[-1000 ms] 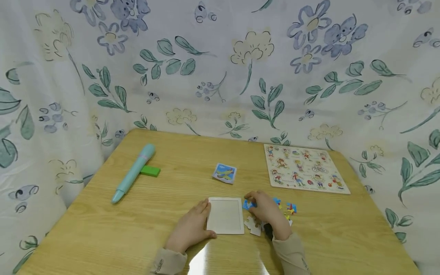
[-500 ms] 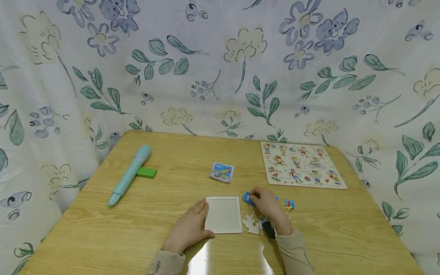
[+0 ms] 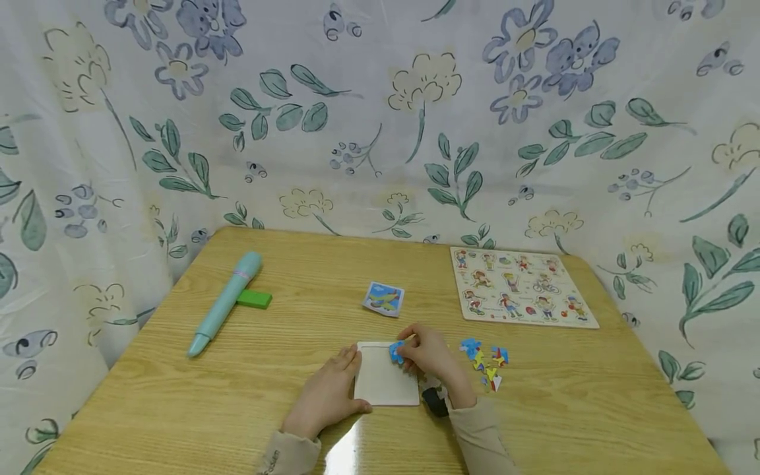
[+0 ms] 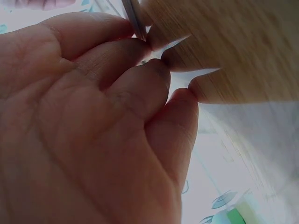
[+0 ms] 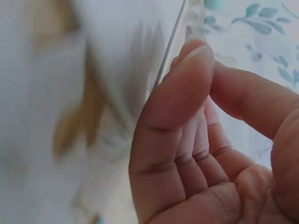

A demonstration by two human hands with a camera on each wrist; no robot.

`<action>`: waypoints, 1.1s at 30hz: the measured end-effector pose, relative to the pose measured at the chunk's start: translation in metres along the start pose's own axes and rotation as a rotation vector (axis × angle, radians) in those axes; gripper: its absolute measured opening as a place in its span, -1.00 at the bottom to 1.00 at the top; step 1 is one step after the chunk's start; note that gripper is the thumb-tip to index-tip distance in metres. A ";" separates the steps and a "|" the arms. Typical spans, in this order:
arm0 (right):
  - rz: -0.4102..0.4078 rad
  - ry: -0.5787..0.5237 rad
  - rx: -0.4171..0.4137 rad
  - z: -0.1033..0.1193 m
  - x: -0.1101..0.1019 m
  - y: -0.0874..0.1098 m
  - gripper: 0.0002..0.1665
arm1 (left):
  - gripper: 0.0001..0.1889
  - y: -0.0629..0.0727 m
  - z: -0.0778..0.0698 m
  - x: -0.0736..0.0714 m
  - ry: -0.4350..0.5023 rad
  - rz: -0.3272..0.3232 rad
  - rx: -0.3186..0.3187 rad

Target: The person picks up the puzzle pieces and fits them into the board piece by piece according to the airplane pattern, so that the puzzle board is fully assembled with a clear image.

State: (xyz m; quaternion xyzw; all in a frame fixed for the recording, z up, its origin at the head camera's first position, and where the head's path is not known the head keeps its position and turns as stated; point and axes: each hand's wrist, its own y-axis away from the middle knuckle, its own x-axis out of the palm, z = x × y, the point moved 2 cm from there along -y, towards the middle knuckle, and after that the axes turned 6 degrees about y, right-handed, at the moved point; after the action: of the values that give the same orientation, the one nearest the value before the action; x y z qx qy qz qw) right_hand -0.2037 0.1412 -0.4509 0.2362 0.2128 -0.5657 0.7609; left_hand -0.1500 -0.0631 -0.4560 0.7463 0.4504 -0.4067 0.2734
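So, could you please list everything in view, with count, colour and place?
Puzzle tray: one, off-white, front centre
Held puzzle piece: one, blue, over the tray's upper right
Loose puzzle pieces: several, partly covered, mostly blue and yellow, right of the tray
Picture card: one, mainly blue, behind the tray
Figure board: one, cream, back right
Pen-shaped object: one, turquoise, left
Block: one, green, beside it
Table: one, wood-brown, beneath
Floral cloth: white, behind
Dark object: one, black, at the right wrist
Sleeves: two, beige, front
Left hand: one, tray's left edge
Right hand: one, pinching the piece
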 end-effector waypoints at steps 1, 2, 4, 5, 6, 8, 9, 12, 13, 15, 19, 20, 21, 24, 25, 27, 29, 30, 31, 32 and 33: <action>0.008 -0.014 0.008 0.002 0.003 0.000 -0.75 | -0.01 0.000 0.000 0.000 0.000 0.002 0.000; 0.013 -0.016 0.015 0.004 0.006 -0.001 -0.76 | -0.01 0.000 -0.001 0.000 -0.003 0.004 0.001; 0.020 -0.009 0.027 0.009 0.012 -0.002 -0.77 | -0.01 0.000 -0.001 -0.001 -0.004 0.009 0.000; 0.023 -0.003 0.031 0.010 0.015 -0.003 -0.78 | -0.02 0.000 -0.001 -0.001 -0.003 0.010 0.000; 0.028 -0.001 0.039 0.012 0.018 -0.004 -0.79 | -0.02 0.000 0.000 -0.001 -0.006 0.013 -0.001; 0.026 0.009 0.050 0.017 0.023 -0.005 -0.80 | -0.02 0.000 0.000 -0.001 -0.004 0.015 -0.001; 0.025 0.010 0.055 0.019 0.025 -0.005 -0.81 | -0.02 0.001 0.000 -0.001 -0.003 0.015 0.000; 0.011 0.021 0.059 0.026 0.032 -0.007 -0.81 | -0.02 0.001 -0.001 -0.001 -0.014 0.015 0.010; 0.003 0.029 0.057 0.028 0.034 -0.008 -0.80 | -0.02 0.001 -0.001 -0.001 -0.017 0.015 0.014; -0.016 0.054 0.056 0.031 0.039 -0.010 -0.80 | -0.02 0.001 -0.001 -0.001 -0.032 0.013 0.028; -0.079 0.134 0.063 0.034 0.045 -0.014 -0.80 | -0.03 0.001 -0.001 -0.001 -0.044 0.006 0.049; -0.099 0.160 0.063 0.035 0.045 -0.014 -0.79 | -0.03 0.001 -0.002 -0.001 -0.045 0.004 0.052; -0.114 0.178 0.070 0.035 0.046 -0.014 -0.79 | -0.02 0.001 -0.002 -0.001 -0.045 0.004 0.054; -0.149 0.231 0.060 0.034 0.046 -0.014 -0.76 | -0.03 0.001 -0.002 -0.002 -0.041 0.006 0.051; -0.155 0.245 0.050 0.034 0.046 -0.014 -0.76 | -0.03 0.000 -0.002 -0.002 -0.036 0.008 0.049; -0.145 0.246 0.026 0.032 0.045 -0.014 -0.76 | -0.03 0.000 -0.002 -0.002 -0.029 0.011 0.045; -0.113 0.208 0.007 0.030 0.042 -0.014 -0.76 | -0.03 0.000 -0.002 -0.002 -0.023 0.012 0.041; -0.097 0.191 -0.006 0.028 0.040 -0.014 -0.77 | -0.02 0.000 -0.002 -0.002 -0.020 0.014 0.038; -0.075 0.172 -0.009 0.025 0.037 -0.013 -0.77 | -0.01 0.000 -0.002 -0.002 -0.017 0.014 0.034; -0.057 0.153 -0.007 0.022 0.032 -0.013 -0.77 | -0.01 0.000 -0.002 -0.002 -0.016 0.016 0.030; -0.046 0.135 -0.003 0.019 0.026 -0.012 -0.77 | 0.00 0.000 -0.002 -0.002 -0.015 0.018 0.026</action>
State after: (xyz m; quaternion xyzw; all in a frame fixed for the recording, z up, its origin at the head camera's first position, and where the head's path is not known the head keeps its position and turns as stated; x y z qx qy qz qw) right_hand -0.2070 0.1068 -0.4525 0.2676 0.2698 -0.5656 0.7319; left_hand -0.1498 -0.0622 -0.4537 0.7507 0.4364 -0.4155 0.2708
